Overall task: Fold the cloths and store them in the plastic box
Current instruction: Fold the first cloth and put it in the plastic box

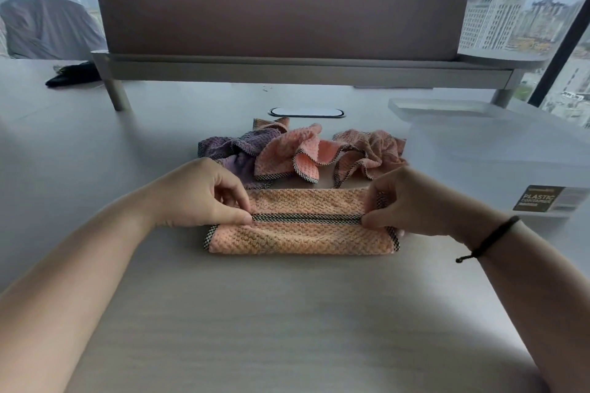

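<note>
The pale wood-grain tabletop fills most of the view and carries everything. Across its far side stands a brown padded divider panel on a grey raised shelf, with tall windows and city buildings behind it. To the right sits the translucent plastic box, its lid resting across the back of it and a dark label on its near face.

Near the middle of the tabletop lies a peach cloth, folded into a long flat band with a checked dark trim running along its middle. The left hand is at the cloth's left end, thumb and fingertips pinching the trimmed edge there. The right hand is at the right end, likewise pinching the edge between thumb and curled fingers; a dark cord bracelet circles that wrist.

Just beyond the folded cloth, between it and an oval cable port in the tabletop, lie three crumpled cloths side by side: a purple cloth at the left, a pink cloth in the middle, and a second pink cloth at the right, close to the box. A small black bundle lies far left beside the shelf's leg.
</note>
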{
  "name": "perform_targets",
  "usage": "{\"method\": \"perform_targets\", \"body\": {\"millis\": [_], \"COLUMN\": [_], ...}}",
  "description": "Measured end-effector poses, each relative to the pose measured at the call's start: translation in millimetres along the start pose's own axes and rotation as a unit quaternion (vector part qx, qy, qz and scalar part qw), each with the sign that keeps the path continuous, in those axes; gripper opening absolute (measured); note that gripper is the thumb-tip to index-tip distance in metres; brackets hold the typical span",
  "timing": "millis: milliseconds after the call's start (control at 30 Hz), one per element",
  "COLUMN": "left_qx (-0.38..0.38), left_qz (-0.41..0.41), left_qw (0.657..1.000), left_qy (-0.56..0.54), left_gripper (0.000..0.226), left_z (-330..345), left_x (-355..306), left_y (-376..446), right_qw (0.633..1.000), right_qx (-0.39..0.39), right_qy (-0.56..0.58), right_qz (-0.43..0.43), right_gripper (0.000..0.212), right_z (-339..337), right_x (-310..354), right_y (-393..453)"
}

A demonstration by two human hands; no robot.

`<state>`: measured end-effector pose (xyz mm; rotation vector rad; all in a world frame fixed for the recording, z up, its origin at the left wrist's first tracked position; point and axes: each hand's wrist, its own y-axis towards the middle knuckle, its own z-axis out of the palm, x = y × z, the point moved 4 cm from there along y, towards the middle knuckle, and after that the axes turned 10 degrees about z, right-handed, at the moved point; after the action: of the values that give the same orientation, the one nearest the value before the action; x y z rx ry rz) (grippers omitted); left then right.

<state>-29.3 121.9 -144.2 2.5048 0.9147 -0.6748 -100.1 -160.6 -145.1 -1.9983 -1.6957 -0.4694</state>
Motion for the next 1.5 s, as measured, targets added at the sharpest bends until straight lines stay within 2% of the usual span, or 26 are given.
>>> {"method": "perform_targets", "body": {"millis": [133, 300, 367, 433, 500, 600, 667, 700, 767, 833, 900, 967, 1033, 1200, 1300, 1400, 1500], "left_qx": [-0.015, 0.023, 0.047, 0.097, 0.187, 0.317, 0.357, 0.348, 0.272, 0.142, 0.030, -0.011, -0.006, 0.101, 0.132, 0.135, 0.126], "left_qz": [0.028, 0.024, 0.018, -0.003, -0.019, -0.028, -0.006, 0.011, 0.040, 0.072, 0.107, 0.128, 0.122, 0.050, 0.007, -0.040, -0.091], "left_qw": [0.999, 0.999, 0.998, 0.986, 0.957, 0.886, 0.856, 0.859, 0.895, 0.943, 0.974, 0.987, 0.992, 0.992, 0.982, 0.976, 0.971], "left_qy": [0.040, 0.026, -0.028, -0.136, -0.220, -0.337, -0.374, -0.375, -0.351, -0.292, -0.198, -0.094, -0.025, 0.058, 0.137, 0.167, 0.182], "left_gripper": [0.032, 0.018, 0.021, 0.046, 0.063, 0.059, 0.054, 0.050, 0.039, 0.029, 0.022, 0.021, 0.028, 0.068, 0.090, 0.098, 0.094], "left_z": [-3.8, 1.7, 4.8, 9.6, 17.4, 26.6, 27.2, 26.1, 22.6, 17.7, 14.8, 18.7, 25.0, 41.5, 40.9, 35.6, 32.3], "left_x": [2.6, -0.7, -7.3, -12.6, -15.8, -22.9, -28.2, -29.4, -28.7, -26.4, -25.4, -22.9, -19.7, -7.7, 3.6, 9.3, 17.4], "left_y": [-0.5, -0.9, -0.8, -1.9, -4.9, -12.4, -15.6, -15.0, -8.8, -0.3, 4.8, 7.7, 8.9, 11.2, 14.4, 15.7, 17.7], "right_qw": [0.993, 0.973, 0.963, 0.959, 0.963, 0.982, 0.987, 0.986, 0.982, 0.974, 0.964, 0.960, 0.955, 0.950, 0.951, 0.956, 0.963], "right_qx": [-0.087, -0.197, -0.244, -0.268, -0.257, -0.171, -0.095, -0.060, 0.013, 0.079, 0.112, 0.122, 0.135, 0.161, 0.163, 0.153, 0.138], "right_qy": [-0.061, -0.110, -0.109, -0.089, -0.072, -0.076, -0.118, -0.142, -0.170, -0.186, -0.197, -0.197, -0.198, -0.197, -0.190, -0.166, -0.125], "right_qz": [-0.046, -0.043, -0.035, -0.025, -0.017, -0.036, -0.058, -0.066, -0.077, -0.106, -0.139, -0.158, -0.173, -0.179, -0.180, -0.189, -0.195], "right_gripper": [0.014, 0.028, 0.036, 0.037, 0.040, 0.062, 0.080, 0.087, 0.100, 0.108, 0.114, 0.118, 0.120, 0.127, 0.128, 0.124, 0.112], "right_z": [0.2, -3.0, -5.5, -7.5, -5.6, 9.8, 24.0, 29.9, 40.0, 49.8, 57.0, 58.8, 58.8, 58.3, 57.9, 55.0, 46.7], "right_x": [3.4, 3.0, 3.7, 7.6, 14.6, 28.4, 36.5, 39.1, 42.1, 45.2, 46.2, 45.4, 45.8, 47.4, 50.6, 54.4, 56.5], "right_y": [0.9, -0.6, -2.8, -6.7, -10.8, -18.0, -23.6, -26.6, -31.9, -37.3, -39.9, -38.8, -37.7, -31.6, -28.0, -29.0, -34.8]}}
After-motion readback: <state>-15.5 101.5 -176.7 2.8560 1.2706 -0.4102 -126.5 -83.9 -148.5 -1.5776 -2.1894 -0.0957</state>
